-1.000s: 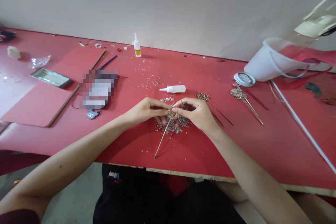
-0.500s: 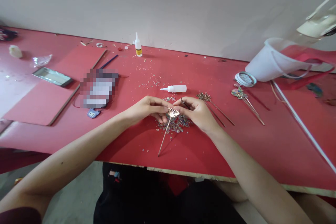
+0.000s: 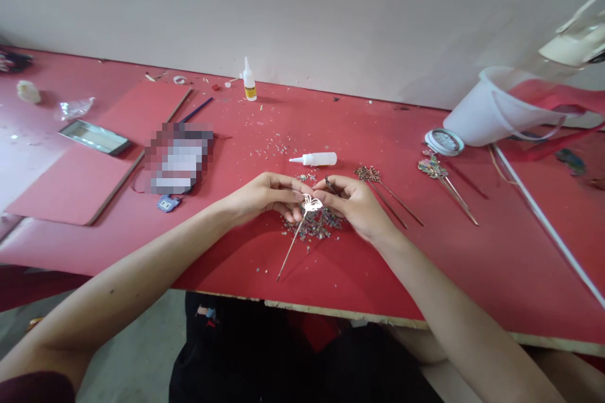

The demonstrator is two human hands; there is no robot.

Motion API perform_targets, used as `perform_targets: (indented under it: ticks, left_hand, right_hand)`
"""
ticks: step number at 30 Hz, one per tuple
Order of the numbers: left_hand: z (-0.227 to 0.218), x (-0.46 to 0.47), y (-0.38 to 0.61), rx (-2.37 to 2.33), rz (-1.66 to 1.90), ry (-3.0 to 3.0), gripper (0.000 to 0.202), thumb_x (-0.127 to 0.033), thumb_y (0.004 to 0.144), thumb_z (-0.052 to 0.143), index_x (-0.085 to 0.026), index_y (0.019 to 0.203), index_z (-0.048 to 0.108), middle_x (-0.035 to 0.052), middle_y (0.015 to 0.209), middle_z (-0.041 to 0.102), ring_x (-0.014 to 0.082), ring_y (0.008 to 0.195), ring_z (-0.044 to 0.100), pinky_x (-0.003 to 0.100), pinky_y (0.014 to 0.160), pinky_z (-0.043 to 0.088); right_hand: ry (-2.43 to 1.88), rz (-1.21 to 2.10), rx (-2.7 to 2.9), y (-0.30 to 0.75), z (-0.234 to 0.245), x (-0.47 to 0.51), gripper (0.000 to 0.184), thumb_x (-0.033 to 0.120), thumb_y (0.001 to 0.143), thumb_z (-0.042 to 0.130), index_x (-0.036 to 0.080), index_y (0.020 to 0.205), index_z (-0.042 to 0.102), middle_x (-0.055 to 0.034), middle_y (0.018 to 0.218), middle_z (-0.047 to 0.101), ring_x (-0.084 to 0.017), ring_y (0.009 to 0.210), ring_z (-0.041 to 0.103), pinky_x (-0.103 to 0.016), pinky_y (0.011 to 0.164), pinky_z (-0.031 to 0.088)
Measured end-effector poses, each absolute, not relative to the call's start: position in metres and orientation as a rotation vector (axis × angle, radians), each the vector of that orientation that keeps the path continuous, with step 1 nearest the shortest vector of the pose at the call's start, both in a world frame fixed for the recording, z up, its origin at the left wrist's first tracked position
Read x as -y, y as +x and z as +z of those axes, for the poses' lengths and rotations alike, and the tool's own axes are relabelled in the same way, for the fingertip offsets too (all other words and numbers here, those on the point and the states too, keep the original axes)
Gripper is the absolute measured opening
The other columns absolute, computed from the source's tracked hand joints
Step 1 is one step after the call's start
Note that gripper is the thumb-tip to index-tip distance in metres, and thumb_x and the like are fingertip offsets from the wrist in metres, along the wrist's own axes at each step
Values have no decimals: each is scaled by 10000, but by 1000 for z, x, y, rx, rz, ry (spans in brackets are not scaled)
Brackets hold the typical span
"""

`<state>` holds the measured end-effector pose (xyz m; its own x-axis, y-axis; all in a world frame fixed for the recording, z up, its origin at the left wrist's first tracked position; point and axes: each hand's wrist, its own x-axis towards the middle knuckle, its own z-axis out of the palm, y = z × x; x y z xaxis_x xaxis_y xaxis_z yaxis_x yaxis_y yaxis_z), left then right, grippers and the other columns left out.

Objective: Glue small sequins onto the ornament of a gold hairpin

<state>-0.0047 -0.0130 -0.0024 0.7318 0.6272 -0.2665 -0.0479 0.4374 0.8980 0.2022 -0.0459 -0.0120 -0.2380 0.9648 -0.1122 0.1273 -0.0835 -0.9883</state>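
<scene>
Your left hand (image 3: pixel 270 198) and right hand (image 3: pixel 352 201) pinch the metallic hairpin (image 3: pixel 311 203) by its head, near frame centre. If your fingertips slip, it could drop and scatter the loose flakes (image 3: pixel 326 225) underneath.

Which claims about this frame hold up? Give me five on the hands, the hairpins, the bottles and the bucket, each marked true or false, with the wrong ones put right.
1. The left hand and right hand meet at the ornate head of a bright metal hairpin. True.
2. The bottle with the yellow label lies on its side. False: the yellow-labelled bottle stands upright.
3. The pile of small flakes is on the far left of the table. False: it lies below the hands.
4. A hairpin with a colourful head lies to the right of the right hand. True.
5. The white bucket stands left of both hands. False: the white bucket is to their right.
</scene>
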Motion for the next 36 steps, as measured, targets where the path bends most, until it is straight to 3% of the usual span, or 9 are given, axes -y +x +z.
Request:
perform_targets:
  ticks: [10,26,36]
  left_hand:
    - [-6,13,-5,-598,465,963,168,-138,836,619,-80,987,665,54,718,691,94,589,648,198,596,534]
    - [-8,11,-4,-601,468,944,178,-145,822,634,-83,986,666,54,702,690,89,584,646,193,597,526]
    - [-8,11,-5,-600,460,935,186,-144,831,630,-86,1003,670,51,703,688,88,586,648,193,599,533]
  right_hand:
    - [-1212,1462,1392,201,-14,46,266,459,740,729,215,820,657,43,614,505,-62,495,326,-242,444,238]
    - [-1224,1433,1371,201,-15,46,277,466,722,737,215,825,677,26,639,533,-69,519,385,-236,454,279]
    - [-1255,1449,1359,202,-16,47,310,486,726,728,209,852,665,28,644,527,-52,475,302,-232,410,206]
